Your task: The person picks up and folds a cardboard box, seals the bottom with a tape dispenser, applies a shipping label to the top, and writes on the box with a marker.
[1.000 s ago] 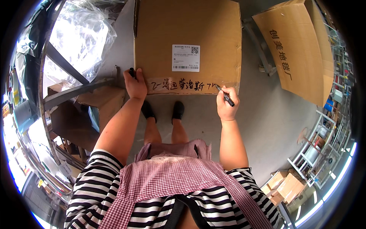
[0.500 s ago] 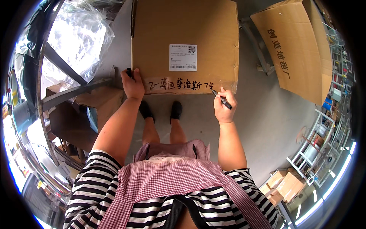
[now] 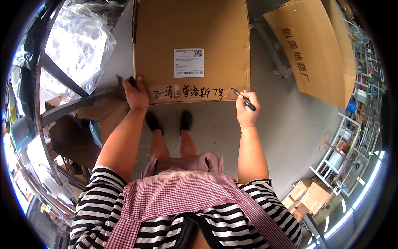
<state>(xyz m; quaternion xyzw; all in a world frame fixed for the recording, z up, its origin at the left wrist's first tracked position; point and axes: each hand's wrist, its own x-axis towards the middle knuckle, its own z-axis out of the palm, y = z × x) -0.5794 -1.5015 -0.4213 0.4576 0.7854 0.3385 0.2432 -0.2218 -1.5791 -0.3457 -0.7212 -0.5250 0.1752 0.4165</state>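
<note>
A large brown cardboard box [image 3: 157, 29] lies ahead of me, with a white printed label [image 3: 189, 63] on its top. Black handwriting [image 3: 195, 93] runs along the taped strip by its near edge. In my right hand [image 3: 247, 110] is a black marker [image 3: 247, 102], pinched between the fingers, its tip at the box's near right corner, just right of the writing. My left hand [image 3: 137, 95] is closed at the box's left near corner, with a small black marker cap [image 3: 132, 81] showing between its fingers.
An open brown carton [image 3: 311, 50] stands at the far right. To the left are a metal frame [image 3: 70, 106], clear plastic film [image 3: 81, 45] and another cardboard box [image 3: 93, 112]. White metal racks [image 3: 338, 153] and small cartons [image 3: 311, 197] stand at the right.
The marker tip has moved from the last character to a spot right of it. The box and my left hand sit slightly further left in view.
</note>
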